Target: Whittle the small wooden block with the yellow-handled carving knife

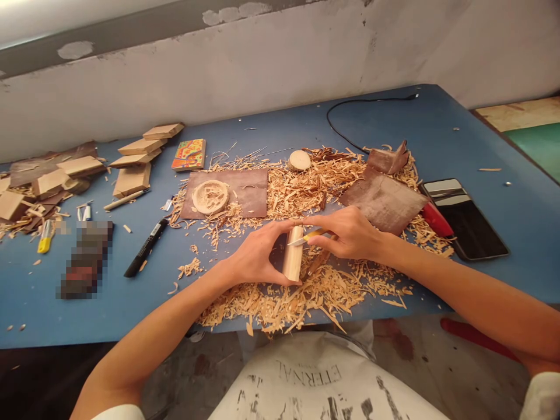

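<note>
Left hand point(254, 254): its grip is grasping a pale, narrow, straight-edged wooden block point(292, 262), the thumb pressing at the near end and the index finger at the far end.
Wooden block: it is lying between this thumb and finger, over the blue bench point(175, 318); whether it is touching the bench, I cannot tell.
Right hand point(350, 230): its grip is holding a small yellow-handled knife point(310, 236), whose blade is meeting the block's upper face.
Knife handle: the right fingers are covering its rear part.
Dark object point(87, 262): pixelation is hiding its form.
Light wooden piece point(9, 205): the left picture edge is cutting it off.
</note>
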Demonstrator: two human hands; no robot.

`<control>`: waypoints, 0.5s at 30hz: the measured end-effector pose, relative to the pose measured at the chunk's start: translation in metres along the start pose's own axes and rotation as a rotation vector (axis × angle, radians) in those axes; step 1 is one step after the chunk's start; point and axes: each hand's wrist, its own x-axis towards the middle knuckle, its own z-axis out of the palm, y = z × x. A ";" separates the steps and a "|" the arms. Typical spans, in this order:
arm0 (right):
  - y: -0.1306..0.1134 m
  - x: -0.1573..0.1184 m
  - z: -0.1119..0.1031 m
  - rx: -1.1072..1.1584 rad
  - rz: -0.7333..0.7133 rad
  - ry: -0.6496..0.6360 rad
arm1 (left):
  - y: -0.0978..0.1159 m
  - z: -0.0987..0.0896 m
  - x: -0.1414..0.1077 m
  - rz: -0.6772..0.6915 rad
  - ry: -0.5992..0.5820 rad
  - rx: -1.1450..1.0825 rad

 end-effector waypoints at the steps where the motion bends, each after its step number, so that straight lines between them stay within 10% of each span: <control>1: 0.000 0.000 0.000 0.002 -0.001 -0.002 | 0.000 0.000 0.000 -0.001 -0.004 0.004; 15: -0.002 0.002 -0.001 0.004 -0.042 0.020 | 0.002 0.000 0.002 -0.006 -0.002 0.007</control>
